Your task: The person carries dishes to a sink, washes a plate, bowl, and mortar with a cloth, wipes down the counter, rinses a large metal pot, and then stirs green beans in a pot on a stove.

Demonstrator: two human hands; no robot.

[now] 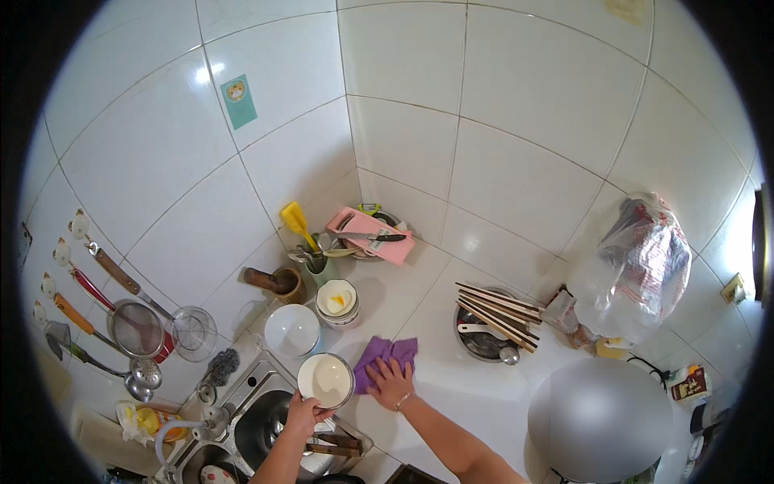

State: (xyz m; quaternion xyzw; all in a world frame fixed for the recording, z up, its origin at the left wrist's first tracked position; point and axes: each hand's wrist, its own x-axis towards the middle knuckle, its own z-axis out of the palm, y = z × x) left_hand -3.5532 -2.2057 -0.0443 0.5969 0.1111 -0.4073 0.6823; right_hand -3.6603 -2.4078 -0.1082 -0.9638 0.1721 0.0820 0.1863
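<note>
My left hand [306,415] grips the near rim of a white bowl [326,379], which is tilted so its inside shows, above the sink's right edge. My right hand [390,382] lies with its fingers spread on a purple cloth [401,350], pressing it to the white countertop [435,403]. Just beyond the held bowl stand a larger white bowl [292,330] and a stack of bowls [337,302] with something yellow in the top one.
The metal sink [262,419] holds dishes and wooden-handled tools. Chopsticks [500,315] and a ladle lie across a dark pan [476,343]. In the corner, a knife [371,236] rests on a pink cutting board [395,248]. Strainers [137,329] hang left; a round silvery lid [601,419] sits right.
</note>
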